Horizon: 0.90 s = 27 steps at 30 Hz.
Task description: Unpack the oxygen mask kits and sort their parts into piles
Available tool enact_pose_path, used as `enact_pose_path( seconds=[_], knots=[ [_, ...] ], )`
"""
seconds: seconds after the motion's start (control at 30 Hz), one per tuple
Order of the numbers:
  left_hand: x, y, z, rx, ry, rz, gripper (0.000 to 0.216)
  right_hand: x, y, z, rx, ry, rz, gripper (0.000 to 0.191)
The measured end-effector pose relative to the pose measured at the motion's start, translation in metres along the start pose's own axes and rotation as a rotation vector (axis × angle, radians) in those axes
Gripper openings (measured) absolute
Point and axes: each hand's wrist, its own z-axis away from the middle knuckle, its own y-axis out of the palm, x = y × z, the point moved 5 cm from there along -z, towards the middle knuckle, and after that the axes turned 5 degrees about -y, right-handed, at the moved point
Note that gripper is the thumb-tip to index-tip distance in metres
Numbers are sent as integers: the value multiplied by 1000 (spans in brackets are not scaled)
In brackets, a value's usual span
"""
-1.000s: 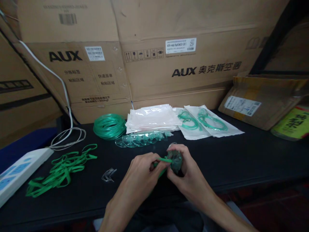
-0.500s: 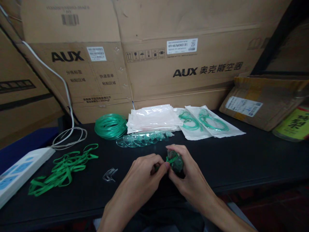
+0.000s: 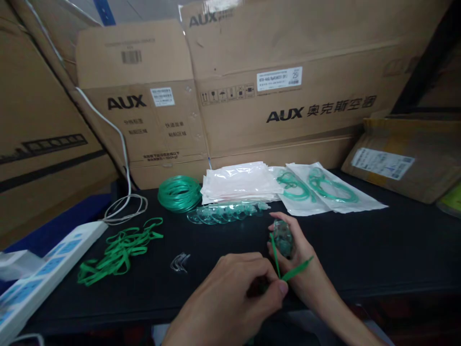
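My right hand (image 3: 298, 262) is wrapped round a clear green-tinted mask (image 3: 283, 239), holding it just above the black table (image 3: 378, 250). My left hand (image 3: 237, 295) is closed in a pinch on a green elastic strap (image 3: 284, 270) that runs up to the mask. A row of more clear masks (image 3: 225, 213) lies on the table behind my hands. A pile of loose green straps (image 3: 120, 247) lies to the left, and a coil of green tubing (image 3: 179, 193) sits at the back.
A stack of clear bags (image 3: 239, 181) and two sealed packs with green parts (image 3: 320, 190) lie at the back. Small clear clips (image 3: 180, 262) sit left of my hands. A white power strip (image 3: 43, 278) and its cable (image 3: 124, 206) are far left. Cardboard boxes (image 3: 252, 96) wall the back.
My left hand has pulled back toward me, drawing the green strap out from the mask. The right hand turned the mask more upright. The camera has tilted up and shifted.
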Motion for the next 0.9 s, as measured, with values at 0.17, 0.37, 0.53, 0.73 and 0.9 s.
enact_pose_path(
  seconds=[0.17,0.37,0.53,0.73,0.9],
  knots=[
    [-5,6,10,87,58,55,16,-7,-2,-5,-51,51,61,57],
    [-5,-19,22,-73,68,20,23,-5,0,-8,-3,37,17,60],
    [32,-100,52,-710,-177,-154,38,-5,1,-8,14,12,12,57],
    [95,-164,84,-927,-592,-441,44,-3,3,-7,51,6,13,56],
    [136,-174,97,-884,-739,-617,49,-1,4,-7,61,-3,14,56]
  ],
)
